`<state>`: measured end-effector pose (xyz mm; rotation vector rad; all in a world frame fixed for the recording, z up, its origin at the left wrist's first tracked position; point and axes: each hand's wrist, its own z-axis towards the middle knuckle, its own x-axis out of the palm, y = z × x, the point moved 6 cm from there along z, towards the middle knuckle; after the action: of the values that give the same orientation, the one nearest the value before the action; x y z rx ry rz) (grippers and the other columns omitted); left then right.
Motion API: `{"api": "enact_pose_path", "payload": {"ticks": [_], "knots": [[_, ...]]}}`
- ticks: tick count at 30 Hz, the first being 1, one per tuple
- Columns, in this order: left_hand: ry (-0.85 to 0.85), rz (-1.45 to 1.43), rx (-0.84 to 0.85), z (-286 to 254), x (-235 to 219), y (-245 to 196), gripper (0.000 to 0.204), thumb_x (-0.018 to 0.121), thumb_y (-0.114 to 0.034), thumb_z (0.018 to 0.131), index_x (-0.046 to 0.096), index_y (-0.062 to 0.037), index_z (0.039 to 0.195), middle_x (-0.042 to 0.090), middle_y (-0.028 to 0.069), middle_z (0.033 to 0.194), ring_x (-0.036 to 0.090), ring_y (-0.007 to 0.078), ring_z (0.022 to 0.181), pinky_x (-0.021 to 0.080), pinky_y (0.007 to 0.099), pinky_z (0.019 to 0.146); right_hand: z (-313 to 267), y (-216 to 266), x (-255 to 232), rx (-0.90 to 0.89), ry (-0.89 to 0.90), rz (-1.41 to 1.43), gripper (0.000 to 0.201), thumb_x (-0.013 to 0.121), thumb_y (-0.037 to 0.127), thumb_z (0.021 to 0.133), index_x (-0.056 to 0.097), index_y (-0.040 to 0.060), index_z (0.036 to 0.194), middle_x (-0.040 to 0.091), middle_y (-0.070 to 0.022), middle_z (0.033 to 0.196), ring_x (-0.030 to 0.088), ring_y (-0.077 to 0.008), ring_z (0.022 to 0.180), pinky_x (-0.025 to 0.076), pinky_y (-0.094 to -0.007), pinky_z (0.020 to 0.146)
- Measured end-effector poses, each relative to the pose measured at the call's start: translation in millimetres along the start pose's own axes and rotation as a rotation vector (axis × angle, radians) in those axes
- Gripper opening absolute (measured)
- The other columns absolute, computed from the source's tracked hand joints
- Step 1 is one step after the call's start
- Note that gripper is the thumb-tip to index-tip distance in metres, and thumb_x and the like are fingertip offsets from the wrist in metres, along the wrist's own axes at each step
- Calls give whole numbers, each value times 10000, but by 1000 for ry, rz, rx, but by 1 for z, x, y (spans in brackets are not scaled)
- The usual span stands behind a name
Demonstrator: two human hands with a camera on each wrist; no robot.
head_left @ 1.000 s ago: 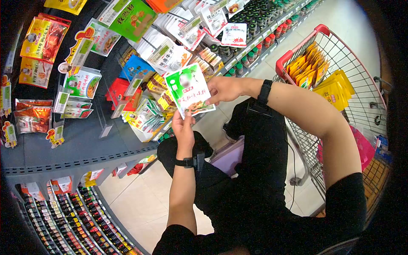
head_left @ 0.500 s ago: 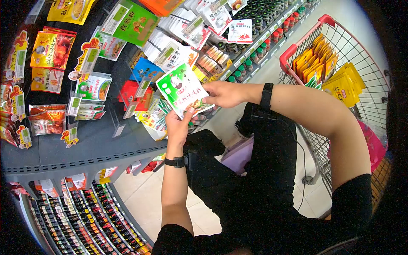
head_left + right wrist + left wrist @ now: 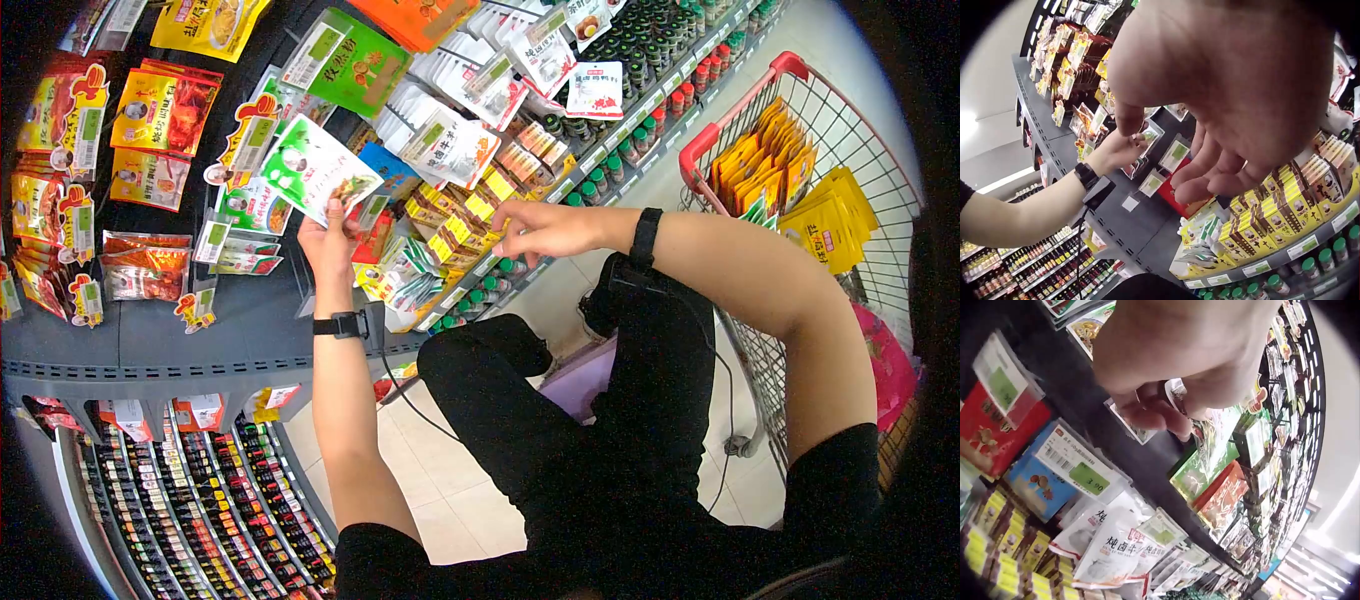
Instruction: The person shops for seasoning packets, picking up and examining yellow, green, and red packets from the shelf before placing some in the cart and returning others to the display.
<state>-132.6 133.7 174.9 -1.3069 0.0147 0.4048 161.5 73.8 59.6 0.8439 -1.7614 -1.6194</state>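
In the head view my left hand pinches the lower edge of a green and white seasoning packet, thumb on its front. The packet is held up before the hanging packets at the shelf's left part. Seen from the left wrist, the hand has its fingers bent around the packet's edge and covers much of it. My right hand holds nothing; its loosely bent fingers hover by the small yellow boxes on the shelf. The right wrist view shows that hand with relaxed fingers over the yellow boxes.
Price tags stick out between hanging packets. A wire shopping cart at the right holds yellow packets. Green-capped jars line a lower shelf edge. Bottles fill racks at the lower left.
My left hand has carried the packet leftward, toward the hanging packets. The right hand has let go of the packet's right edge and stays near the yellow boxes.
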Motion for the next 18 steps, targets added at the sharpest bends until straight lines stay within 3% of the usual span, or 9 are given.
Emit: {"api": "enact_pose_path", "payload": {"ticks": [6, 12, 15, 18], "knots": [[-84, -25, 205, 20, -4, -9, 221, 683, -219, 917, 635, -17, 993, 668, 37, 844, 523, 65, 562, 414, 204, 504, -2, -7, 8, 6, 62, -85, 539, 631, 335, 933, 400, -12, 1275, 603, -61, 809, 590, -151, 713, 472, -305, 649], [-134, 32, 216, 25, -3, -13, 199, 674, -217, 924, 633, -28, 971, 633, 12, 780, 519, 61, 566, 405, 204, 501, -2, -8, 6, -49, 69, -258, 534, 664, 310, 904, 437, -37, 1240, 628, -88, 823, 593, -169, 707, 478, -319, 621], [-152, -9, 143, 28, 2, -23, 199, 666, -230, 930, 631, -37, 963, 631, 10, 777, 516, 58, 571, 398, 204, 496, -2, -9, 6, -41, 87, -296, 531, 678, 316, 886, 468, -40, 1220, 634, -92, 822, 596, -181, 712, 477, -320, 631], [-122, -28, 142, 32, 6, -27, 217, 658, -236, 935, 638, -31, 1006, 666, 36, 855, 520, 61, 578, 397, 202, 501, 1, -14, 6, -37, 103, -338, 532, 688, 327, 872, 493, -39, 1207, 638, -93, 823, 599, -189, 729, 477, -327, 647]]}}
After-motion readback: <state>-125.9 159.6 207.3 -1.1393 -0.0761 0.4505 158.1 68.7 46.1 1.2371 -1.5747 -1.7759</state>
